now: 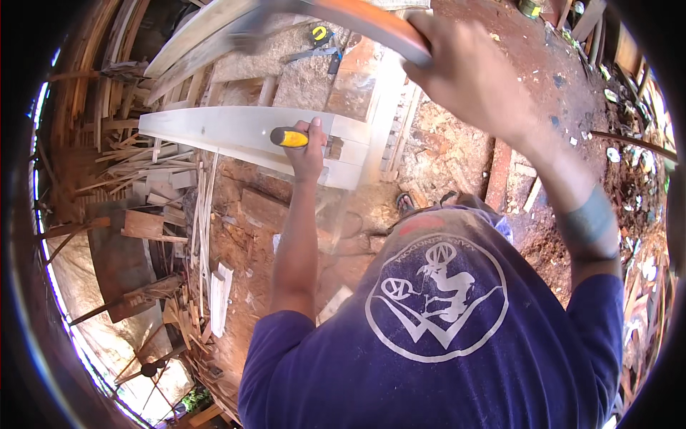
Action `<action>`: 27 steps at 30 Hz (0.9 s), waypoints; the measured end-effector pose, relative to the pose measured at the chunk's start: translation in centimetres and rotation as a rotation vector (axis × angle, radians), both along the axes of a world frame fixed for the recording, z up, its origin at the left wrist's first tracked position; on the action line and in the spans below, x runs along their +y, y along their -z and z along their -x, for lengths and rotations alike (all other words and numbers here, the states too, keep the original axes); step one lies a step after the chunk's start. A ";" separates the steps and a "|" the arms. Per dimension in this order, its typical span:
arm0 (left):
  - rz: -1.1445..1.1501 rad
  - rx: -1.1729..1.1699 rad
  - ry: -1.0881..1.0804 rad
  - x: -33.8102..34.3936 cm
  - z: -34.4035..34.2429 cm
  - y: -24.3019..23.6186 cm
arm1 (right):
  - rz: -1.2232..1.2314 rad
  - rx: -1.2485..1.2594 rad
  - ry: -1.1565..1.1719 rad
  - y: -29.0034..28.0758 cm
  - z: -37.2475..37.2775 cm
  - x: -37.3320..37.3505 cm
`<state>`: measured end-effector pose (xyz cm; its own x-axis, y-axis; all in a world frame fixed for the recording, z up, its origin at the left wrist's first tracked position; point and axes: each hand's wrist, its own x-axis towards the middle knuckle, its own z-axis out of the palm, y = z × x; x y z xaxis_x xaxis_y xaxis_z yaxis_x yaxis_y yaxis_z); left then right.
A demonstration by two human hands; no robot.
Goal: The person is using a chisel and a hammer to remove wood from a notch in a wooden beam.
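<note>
A pale, tapered wooden board [214, 126] lies crosswise in the upper middle, with cut notches at its right end. My left hand [306, 147] grips a yellow and black tool handle [288, 137], likely a chisel, upright over the board beside the notches; its blade is hidden. Raised at the upper right, my right hand [457, 75] is closed round the orange and dark handle of a hammer [379, 28], whose blurred head hangs over the upper middle.
Long planks [179, 39] rest at the upper left, near a tape measure [319, 34]. Scrap wood [164, 222] is piled along the left. A reddish beam [498, 174] lies right of centre. My sandalled foot [406, 201] shows below the board's right end.
</note>
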<state>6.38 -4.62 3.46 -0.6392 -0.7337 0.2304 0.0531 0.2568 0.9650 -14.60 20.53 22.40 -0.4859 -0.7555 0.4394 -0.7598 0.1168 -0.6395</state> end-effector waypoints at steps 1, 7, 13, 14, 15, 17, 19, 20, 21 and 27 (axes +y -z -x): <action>-0.006 -0.007 -0.012 -0.1 -0.8 -0.1 | -0.056 -0.126 -0.137 -3.9 0.0 -0.4; 0.067 -0.040 -0.052 1.0 0.4 -1.1 | -0.037 0.129 -0.258 2.1 -4.7 -4.3; 0.040 -0.080 -0.031 0.3 -1.4 0.6 | -0.190 0.288 -0.194 -0.2 -3.0 -4.0; 0.037 -0.057 -0.058 0.3 -1.2 0.2 | -0.187 0.293 -0.200 -1.4 -3.2 -4.4; 0.036 -0.057 -0.054 0.6 -0.8 -0.2 | 0.079 0.215 -0.160 -2.7 -4.0 -4.9; 0.040 -0.059 -0.049 1.3 -0.3 -0.7 | 0.388 0.030 -0.115 -2.5 -5.2 -5.2; 0.021 -0.041 -0.013 0.0 -0.7 0.5 | -0.022 0.128 -0.204 2.0 -4.9 -3.9; -0.002 -0.015 0.023 -0.5 -0.7 1.1 | -0.297 0.053 -0.223 4.7 -4.6 -4.0; -0.009 -0.021 0.033 -0.5 -1.2 1.6 | -0.580 -0.039 -0.230 7.0 -4.3 -3.7; 0.058 -0.082 0.027 0.6 -1.4 -0.3 | -0.568 -0.187 0.010 9.8 -0.3 1.7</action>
<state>7.83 -4.03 3.75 -0.6774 -0.7026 0.2180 -0.0180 0.3121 0.9499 -14.28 22.19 12.65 -0.5244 -0.8421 -0.1257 -0.6375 0.4862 -0.5977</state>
